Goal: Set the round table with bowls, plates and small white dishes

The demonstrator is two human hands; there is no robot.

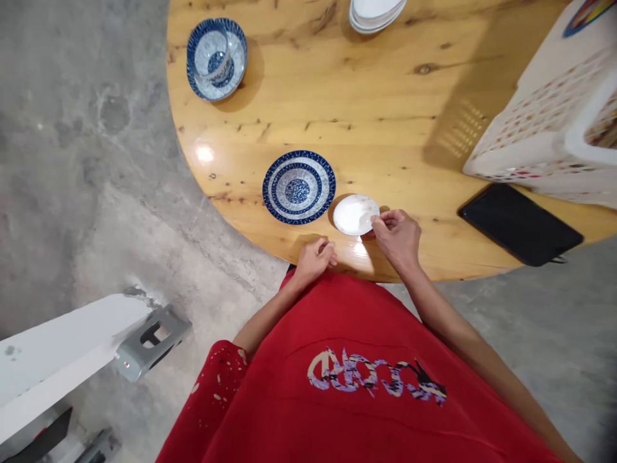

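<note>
Fingertips of the right hand (398,236) pinch the right rim of a small white saucer (355,215), which sits flat on the wooden table (366,109) near its near edge. The left hand (315,256) grasps nothing; it rests loosely curled on the table edge, just left of the saucer and apart from it. A blue patterned plate (299,186) lies just left of the saucer, their rims close but, as far as I can tell, not touching.

Moving the saucer well calls, in my judgement, for a light grip at the rim with thumb under and fingers on top, keeping it level so it does not tip. Sliding it left risks a knock against the plate, so a clean lift is safer than a drag. The left hand is near enough to steady the far rim if needed.

A blue bowl (216,59) stands at the far left, white dishes (376,13) at the far edge, a white basket (554,122) at the right, and a black phone (520,224) lies near the basket.
</note>
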